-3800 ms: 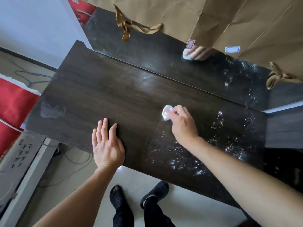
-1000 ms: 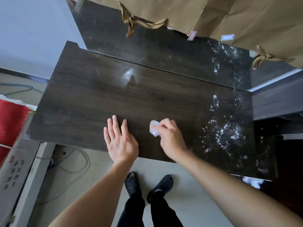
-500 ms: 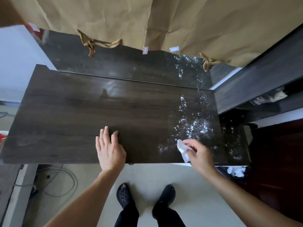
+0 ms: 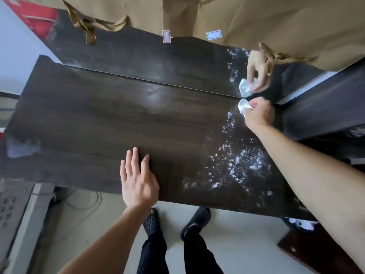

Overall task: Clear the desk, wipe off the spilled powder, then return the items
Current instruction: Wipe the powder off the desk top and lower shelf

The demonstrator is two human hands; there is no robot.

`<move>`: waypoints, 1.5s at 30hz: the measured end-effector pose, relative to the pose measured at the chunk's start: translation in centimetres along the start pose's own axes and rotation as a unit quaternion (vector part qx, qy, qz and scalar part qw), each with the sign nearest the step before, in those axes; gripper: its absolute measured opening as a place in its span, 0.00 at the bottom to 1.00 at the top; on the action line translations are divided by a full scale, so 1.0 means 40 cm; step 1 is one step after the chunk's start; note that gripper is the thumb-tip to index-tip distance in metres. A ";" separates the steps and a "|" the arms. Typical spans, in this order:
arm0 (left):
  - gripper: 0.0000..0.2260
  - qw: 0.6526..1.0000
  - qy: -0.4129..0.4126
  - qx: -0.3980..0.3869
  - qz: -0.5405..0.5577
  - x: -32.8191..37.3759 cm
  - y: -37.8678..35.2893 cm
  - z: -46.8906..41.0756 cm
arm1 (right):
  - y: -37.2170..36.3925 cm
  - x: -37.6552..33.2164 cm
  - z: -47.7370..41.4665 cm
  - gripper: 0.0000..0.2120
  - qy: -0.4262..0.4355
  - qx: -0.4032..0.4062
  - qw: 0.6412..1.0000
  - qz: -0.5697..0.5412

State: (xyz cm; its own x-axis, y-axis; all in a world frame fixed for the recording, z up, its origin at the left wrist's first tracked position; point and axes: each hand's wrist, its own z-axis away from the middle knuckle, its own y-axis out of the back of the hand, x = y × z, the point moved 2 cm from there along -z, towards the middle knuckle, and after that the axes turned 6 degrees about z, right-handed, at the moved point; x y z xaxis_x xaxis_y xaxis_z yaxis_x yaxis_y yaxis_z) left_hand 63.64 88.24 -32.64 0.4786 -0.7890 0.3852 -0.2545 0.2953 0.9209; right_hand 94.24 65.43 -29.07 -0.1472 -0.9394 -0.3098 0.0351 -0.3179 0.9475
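Note:
A dark wooden desk [image 4: 98,123] fills the middle of the view. White powder [image 4: 237,161] lies scattered over its right part, thickest toward the front right. My right hand [image 4: 258,113] grips a crumpled white tissue [image 4: 243,106] at the desk's back right corner, against the glossy dark back panel [image 4: 158,62], which mirrors the hand and tissue. My left hand [image 4: 138,178] rests flat with straight fingers on the desk near its front edge.
Brown paper [image 4: 197,14] with knotted ties and two small labels covers the wall above the panel. A dark shelf unit [image 4: 325,107] adjoins the desk on the right. Cables [image 4: 83,200] lie on the floor at the left, my sandalled feet [image 4: 175,220] below the desk edge.
My right hand carried the tissue from the desk's front edge up to the back right corner. My left hand stays flat on the desk. The camera view shifted left.

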 end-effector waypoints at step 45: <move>0.22 0.998 0.034 -0.043 -0.016 0.022 0.023 -0.007 | 0.025 -0.025 0.115 0.05 0.215 -0.221 0.946 -0.104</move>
State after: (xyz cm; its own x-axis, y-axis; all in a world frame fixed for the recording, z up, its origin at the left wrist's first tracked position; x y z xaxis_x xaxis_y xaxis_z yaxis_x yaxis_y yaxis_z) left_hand 64.06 87.99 -31.42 0.5427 -0.7606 0.3563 -0.1668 0.3181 0.9333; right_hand 89.87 66.64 -27.46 0.2160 -0.7854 -0.5801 0.4730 -0.4356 0.7658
